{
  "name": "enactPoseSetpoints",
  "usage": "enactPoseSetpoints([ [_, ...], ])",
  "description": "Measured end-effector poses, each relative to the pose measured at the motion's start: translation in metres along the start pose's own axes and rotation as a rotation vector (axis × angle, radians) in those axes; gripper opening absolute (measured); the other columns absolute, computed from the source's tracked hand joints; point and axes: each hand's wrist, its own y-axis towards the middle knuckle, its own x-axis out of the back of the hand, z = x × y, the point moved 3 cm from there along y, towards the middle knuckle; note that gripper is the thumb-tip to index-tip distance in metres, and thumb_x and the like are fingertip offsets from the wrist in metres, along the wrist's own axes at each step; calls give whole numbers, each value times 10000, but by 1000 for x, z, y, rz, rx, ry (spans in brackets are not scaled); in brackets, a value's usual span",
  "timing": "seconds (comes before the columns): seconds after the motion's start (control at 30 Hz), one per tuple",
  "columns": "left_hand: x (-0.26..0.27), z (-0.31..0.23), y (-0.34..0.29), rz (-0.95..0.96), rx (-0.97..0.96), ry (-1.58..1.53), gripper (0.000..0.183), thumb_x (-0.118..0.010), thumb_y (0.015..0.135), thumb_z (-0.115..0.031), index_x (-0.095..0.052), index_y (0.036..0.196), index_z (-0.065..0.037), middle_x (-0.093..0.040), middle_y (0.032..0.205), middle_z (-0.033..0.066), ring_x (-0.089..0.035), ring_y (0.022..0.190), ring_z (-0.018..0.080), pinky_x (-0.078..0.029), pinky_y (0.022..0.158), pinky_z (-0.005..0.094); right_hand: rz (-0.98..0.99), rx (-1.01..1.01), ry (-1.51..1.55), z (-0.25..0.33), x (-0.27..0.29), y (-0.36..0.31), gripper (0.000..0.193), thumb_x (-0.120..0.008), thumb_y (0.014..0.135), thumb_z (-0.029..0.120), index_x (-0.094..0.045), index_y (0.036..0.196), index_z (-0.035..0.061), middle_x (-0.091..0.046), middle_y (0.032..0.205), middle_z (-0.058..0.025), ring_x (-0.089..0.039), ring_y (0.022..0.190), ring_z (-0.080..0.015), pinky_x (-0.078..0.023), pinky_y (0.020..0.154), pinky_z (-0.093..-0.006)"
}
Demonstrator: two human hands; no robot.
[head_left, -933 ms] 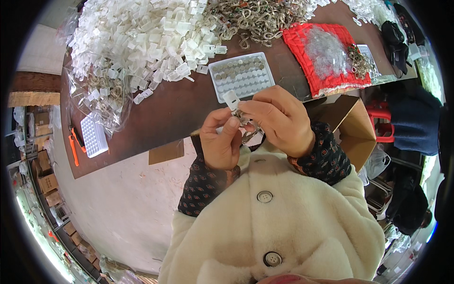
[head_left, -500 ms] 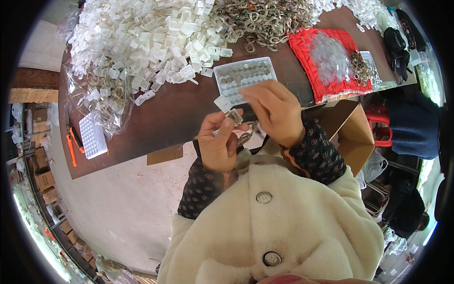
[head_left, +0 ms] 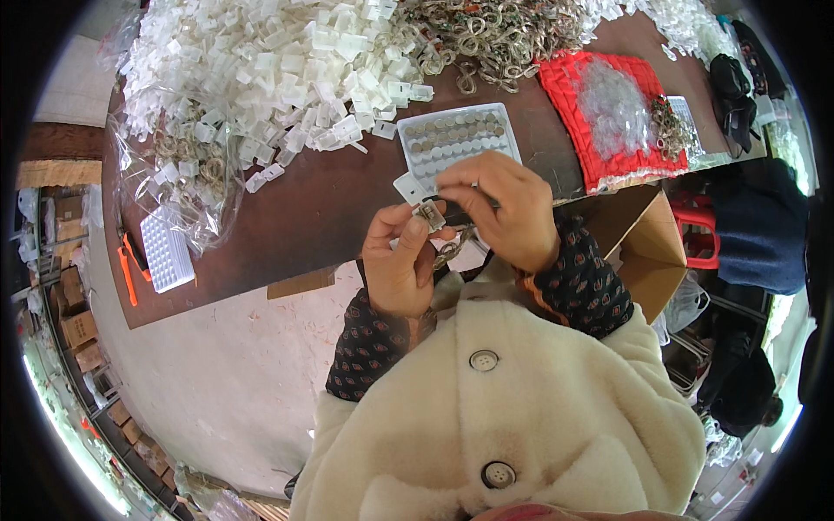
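My left hand grips a small white plastic case between thumb and fingers. Its square lid stands open on the far side, and metal contacts seem to show inside. Thin wire hangs below the case. Close beside it, my right hand is pinched, thumb against forefinger, its tips just above the case; whatever is between them is too small to make out. Just beyond the hands lies a white tray with rows of round coin cells, partly covered by my right hand.
Heaps of white plastic cases and coiled wires cover the table's far side. A clear bag, white dimpled trays and orange-handled cutters lie left. Right are a red cloth with clear plastic pieces and a cardboard box.
My right hand has come slightly down toward the case, its fingers now pinched and less blurred. The left hand keeps its hold on the case. The view has shifted slightly.
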Motion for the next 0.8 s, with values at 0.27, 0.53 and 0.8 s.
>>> enactPoseSetpoints([
  [0.27, -8, 1, -6, 72, 50, -19, 133, -606, 963, -75, -606, 1095, -56, -691, 992, 131, -706, 778, 167, -361, 382, 172, 49, 170, -104, 24, 10, -8, 149, -697, 774, 38, -671, 919, 58, -654, 845, -74, -632, 784, -282, -500, 704, -369],
  [0.53, -19, 3, -17, -9, 64, -23, 155, -585, 984, -203, -590, 1040, -58, -648, 903, 80, -486, 558, 43, -329, 409, 161, 45, 287, 2, 41, 22, -22, 273, -707, 820, 98, -678, 1076, 8, -646, 987, -104, -645, 885, -274, -505, 754, -379],
  [0.8, -23, 12, -22, 166, 223, -116, 150, -648, 932, -140, -626, 1058, -62, -691, 1007, 136, -648, 791, 169, -530, 668, 270, 118, -701, 925, 17, 16, -31, 155, -655, 923, 44, -648, 1062, -27, -683, 917, -59, -627, 756, -82, -517, 666, -220],
])
